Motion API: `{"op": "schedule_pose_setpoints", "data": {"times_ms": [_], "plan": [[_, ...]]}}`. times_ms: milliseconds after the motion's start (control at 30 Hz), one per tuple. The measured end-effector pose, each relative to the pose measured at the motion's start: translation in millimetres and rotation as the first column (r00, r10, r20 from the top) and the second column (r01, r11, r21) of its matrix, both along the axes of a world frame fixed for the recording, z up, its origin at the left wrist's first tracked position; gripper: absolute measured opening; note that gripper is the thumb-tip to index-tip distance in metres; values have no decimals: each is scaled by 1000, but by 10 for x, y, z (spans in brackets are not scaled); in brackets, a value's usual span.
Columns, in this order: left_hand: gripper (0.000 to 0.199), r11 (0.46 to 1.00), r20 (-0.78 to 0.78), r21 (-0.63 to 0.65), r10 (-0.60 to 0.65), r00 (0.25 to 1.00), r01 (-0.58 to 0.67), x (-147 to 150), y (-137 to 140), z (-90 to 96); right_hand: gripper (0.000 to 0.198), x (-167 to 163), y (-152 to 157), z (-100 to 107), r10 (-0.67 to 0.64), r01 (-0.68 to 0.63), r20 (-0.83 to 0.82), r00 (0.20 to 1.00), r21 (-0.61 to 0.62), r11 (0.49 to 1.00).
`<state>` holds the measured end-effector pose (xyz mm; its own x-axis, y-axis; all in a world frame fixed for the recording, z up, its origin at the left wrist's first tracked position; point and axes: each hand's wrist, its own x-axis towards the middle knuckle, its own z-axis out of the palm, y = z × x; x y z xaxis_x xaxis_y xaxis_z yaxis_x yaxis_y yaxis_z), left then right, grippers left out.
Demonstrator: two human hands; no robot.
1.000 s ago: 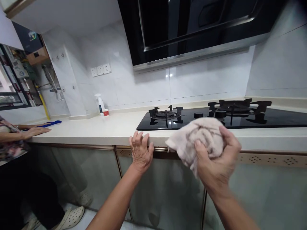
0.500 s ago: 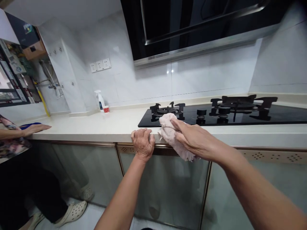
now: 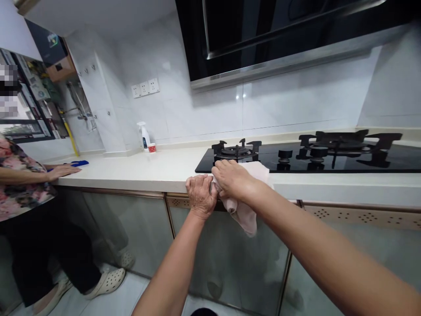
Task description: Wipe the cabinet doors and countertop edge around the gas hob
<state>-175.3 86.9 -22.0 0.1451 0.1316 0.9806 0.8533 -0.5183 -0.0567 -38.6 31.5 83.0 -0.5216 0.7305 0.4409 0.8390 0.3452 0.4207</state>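
My right hand (image 3: 233, 177) is closed on a pale pink cleaning cloth (image 3: 245, 215) at the countertop's front edge. Part of the cloth lies on top beside the stove, and a loose corner hangs down over the cabinet front. Just to the left, my left hand (image 3: 201, 195) grips the edge of the white countertop (image 3: 158, 169), fingers bent and thumb close to the cloth. The hands nearly touch. Behind the right hand is the black glass gas stove (image 3: 269, 164) with its left burner (image 3: 236, 151). My right hand's fingertips are partly hidden.
A spray bottle (image 3: 143, 137) and a red-and-white cup (image 3: 151, 148) stand near the wall. At the left, another person's hand (image 3: 64, 171) rests on the counter near a blue cloth (image 3: 80, 163). A black range hood (image 3: 279, 39) hangs above the stove.
My right hand has moved left and turned over the cloth, which is now spread flatter with a corner hanging lower. My left hand stays on the counter edge. The view has shifted slightly left.
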Motion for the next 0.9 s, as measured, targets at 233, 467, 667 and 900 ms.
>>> {"op": "schedule_pose_setpoints", "data": {"times_ms": [233, 467, 667, 900], "plan": [[26, 998, 14, -62, -23, 1000, 24, -19, -61, 31, 45, 196, 23, -203, 21, -14, -177, 984, 37, 999], [30, 991, 48, -119, -54, 997, 59, -30, -123, 87, 55, 461, -100, -340, 171, -135, -104, 980, 288, 948], [26, 994, 68, -93, -55, 996, 62, -13, -120, 91, 65, 1022, -170, -436, 99, -62, -141, 985, 244, 968], [24, 992, 78, -82, -88, 993, 95, 5, -117, 81, 71, 2389, -415, -566, -121, 196, -302, 945, 233, 953]]}}
